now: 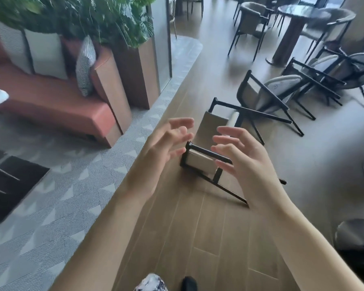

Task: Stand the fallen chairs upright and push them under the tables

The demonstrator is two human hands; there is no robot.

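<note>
A black-framed chair with beige cushions (pixel 200 161) lies tipped over on the wooden floor right in front of me. My left hand (pixel 166 141) hovers above its left end, fingers spread and holding nothing. My right hand (pixel 237 158) hovers over its right side, fingers also spread and empty. Neither hand touches the frame. Behind it a second fallen chair (pixel 267 97) lies on its side, and a third fallen chair (pixel 334 74) lies further right. A round dark table (pixel 298 15) on a thick pedestal stands at the back right.
Upright grey armchairs (pixel 252 19) ring the round table. An orange sofa (pixel 51 97) with cushions and a tall planter (pixel 135 70) stand at the left on patterned grey carpet (pixel 61 196). Two round grey stools (pixel 355 234) sit at the right edge.
</note>
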